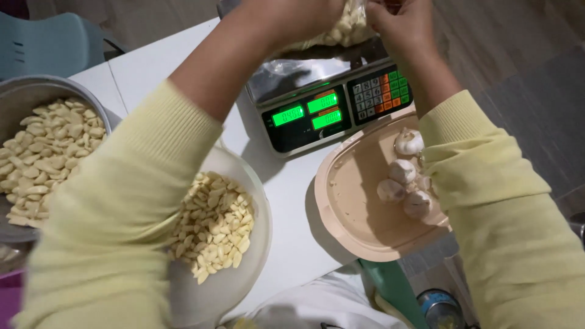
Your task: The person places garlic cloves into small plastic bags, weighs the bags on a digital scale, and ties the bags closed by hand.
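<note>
In the head view, a clear plastic bag of peeled garlic cloves [344, 27] is held above the steel pan of a weighing scale [332, 100] at the far edge of the white counter [286, 201]. The bag is gripped from both sides: the left hand [298, 15] is closed on its left part, the right hand [399, 24] pinches its right upper edge, and the fingers of both are bent around the plastic, though their tips are cut off by the frame. The bag lies directly between the two hands, about equally near to each, hanging downward toward the pan; its long axis cannot be told, since its top is out of view. A white bowl of cloves [213, 228], a metal basin of cloves [46, 152] and a beige tray [359, 201] of whole garlic bulbs [405, 176] stand nearer the body.
</note>
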